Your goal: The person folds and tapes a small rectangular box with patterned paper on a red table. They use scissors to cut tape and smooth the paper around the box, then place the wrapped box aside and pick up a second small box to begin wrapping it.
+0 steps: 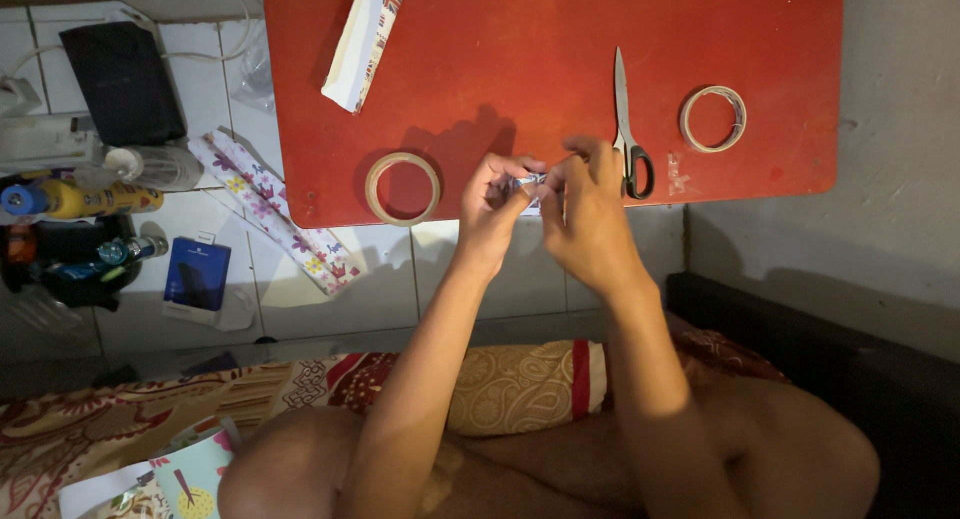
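Two tape rolls [402, 188], one scissors [627, 129], one table [550, 39].

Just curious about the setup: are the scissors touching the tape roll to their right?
Apart. The head view shows bare red table between the scissors and the tape roll.

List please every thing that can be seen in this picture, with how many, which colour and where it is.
table: 1, red, top centre
tape rolls: 2, beige, one at the table's front-left edge, the other right of the scissors
scissors: 1, silver blades and black handles, on the table
folded paper: 1, white with a pattern, table's top left
flowered paper strip: 1, white, on the tiled floor
black pouch: 1, floor, top left
blue box: 1, floor, left
bottles: several, yellow and dark, far left
pillow: 1, beige and red, on the lap
small paper piece: 1, patterned, between both hands
left hand, right hand: pinching the small paper piece
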